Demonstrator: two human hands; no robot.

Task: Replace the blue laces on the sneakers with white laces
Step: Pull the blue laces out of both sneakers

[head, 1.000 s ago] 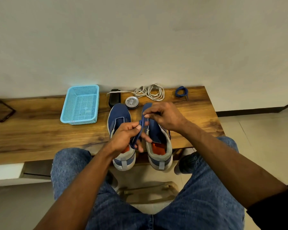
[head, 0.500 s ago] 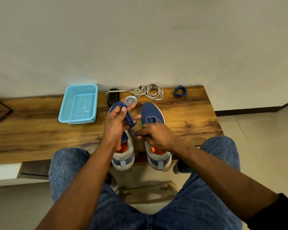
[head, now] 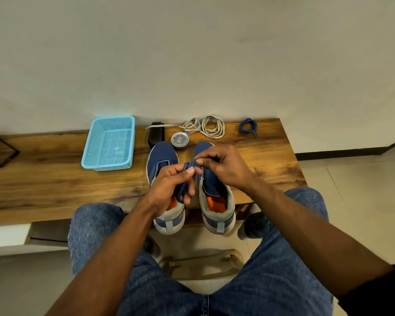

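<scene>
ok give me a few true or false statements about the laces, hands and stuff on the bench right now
1. Both hands, left and right, hold a blue lace. True.
2. The white laces are threaded through the left sneaker. False: they lie loose at the back of the bench.
3. The blue basket sits left of the sneakers. True.
4. A second blue lace lies inside the basket. False: it lies coiled on the bench, right of the white laces.
5. A round tin lies behind the sneakers. True.

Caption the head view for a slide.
Both hands, left hand and right hand, hold a blue lace above two sneakers.
</scene>
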